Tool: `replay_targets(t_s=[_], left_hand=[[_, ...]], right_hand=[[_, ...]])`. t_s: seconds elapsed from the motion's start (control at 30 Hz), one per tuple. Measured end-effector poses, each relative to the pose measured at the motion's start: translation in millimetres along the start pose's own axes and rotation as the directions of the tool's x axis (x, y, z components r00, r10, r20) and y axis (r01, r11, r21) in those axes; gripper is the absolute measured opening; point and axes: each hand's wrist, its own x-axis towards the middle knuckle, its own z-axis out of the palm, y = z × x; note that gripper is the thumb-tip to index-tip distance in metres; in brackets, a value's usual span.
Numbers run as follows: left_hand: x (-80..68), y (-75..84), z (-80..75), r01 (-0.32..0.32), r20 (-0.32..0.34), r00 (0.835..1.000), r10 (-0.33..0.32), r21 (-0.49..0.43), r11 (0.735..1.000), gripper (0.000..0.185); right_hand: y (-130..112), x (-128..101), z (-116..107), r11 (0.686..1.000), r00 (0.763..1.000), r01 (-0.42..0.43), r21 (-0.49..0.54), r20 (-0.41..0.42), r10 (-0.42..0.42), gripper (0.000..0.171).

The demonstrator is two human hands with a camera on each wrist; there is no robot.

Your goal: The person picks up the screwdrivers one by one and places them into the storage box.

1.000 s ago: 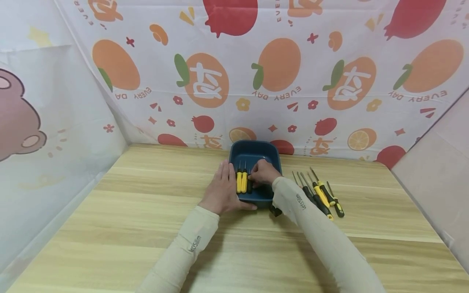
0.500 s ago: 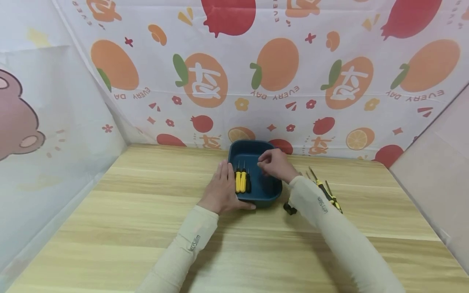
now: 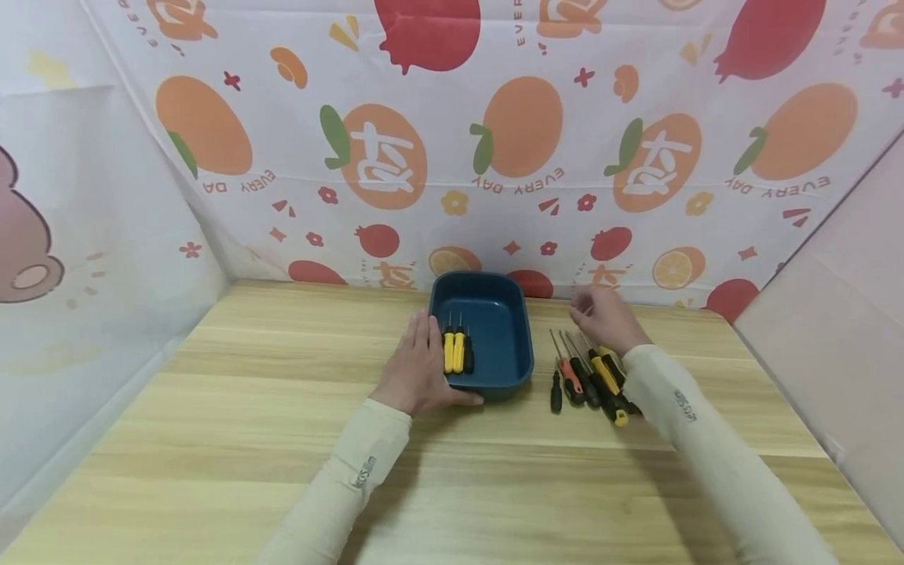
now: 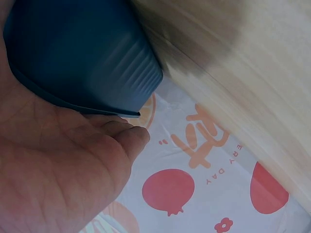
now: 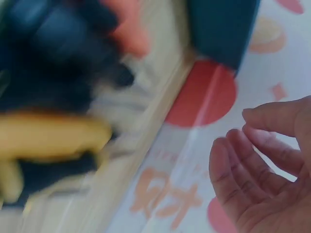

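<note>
The blue tray (image 3: 519, 345) near the table's far edge is steadied by the left hand (image 3: 417, 369), laid flat. The empty right hand (image 3: 603, 318) is held loosely spread above the screwdrivers (image 3: 589, 377).

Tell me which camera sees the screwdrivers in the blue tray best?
The head view. It looks down into the tray and shows three screwdrivers lying side by side along its left wall. The left wrist view shows only the tray's outside beside the left hand; the right wrist view shows only a corner of the tray.
</note>
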Motion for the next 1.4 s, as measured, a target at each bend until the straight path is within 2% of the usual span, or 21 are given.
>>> replay_targets(t_s=[0.17, 0.37, 0.43, 0.53, 0.67, 0.93, 1.2, 1.4], left_hand=[[0.5, 0.2, 0.5, -0.001, -0.004, 1.0, 0.001, -0.005, 1.0, 0.145], [0.7, 0.5, 0.5, -0.002, -0.004, 1.0, 0.002, 0.002, 1.0, 0.145], [0.7, 0.7, 0.4, -0.001, -0.005, 1.0, 0.001, -0.003, 1.0, 0.145], [0.8, 0.8, 0.1, 0.001, -0.005, 1.0, -0.001, -0.006, 1.0, 0.145], [1.0, 0.8, -0.7, -0.002, -0.004, 1.0, 0.002, -0.004, 1.0, 0.145], [0.3, -0.4, -1.9, 0.002, -0.006, 1.0, -0.002, -0.012, 1.0, 0.145], [0.3, -0.2, -1.8, 0.002, -0.011, 1.0, -0.002, -0.018, 1.0, 0.145], [0.4, 0.2, -1.9, -0.002, -0.006, 1.0, 0.002, 0.007, 1.0, 0.144]], right_hand=[[31, -13, -8, 0.993, 0.999, -0.041, -0.113, 0.018, 0.043, 0.03], [61, -25, -15, 0.98, 0.984, -0.107, -0.168, 0.126, 0.129, 0.033], [65, -28, -17, 0.978, 0.968, -0.133, -0.164, 0.191, 0.164, 0.029], [67, -34, -21, 0.972, 0.929, -0.185, -0.145, 0.297, 0.221, 0.017], [68, -41, -26, 0.968, 0.881, -0.215, -0.13, 0.402, 0.249, 0.014], [73, -44, -27, 0.968, 0.846, -0.218, -0.126, 0.47, 0.252, 0.017], [75, -46, -26, 0.968, 0.852, -0.219, -0.121, 0.461, 0.25, 0.016], [80, -48, -24, 0.968, 0.877, -0.196, -0.156, 0.415, 0.244, 0.016]])
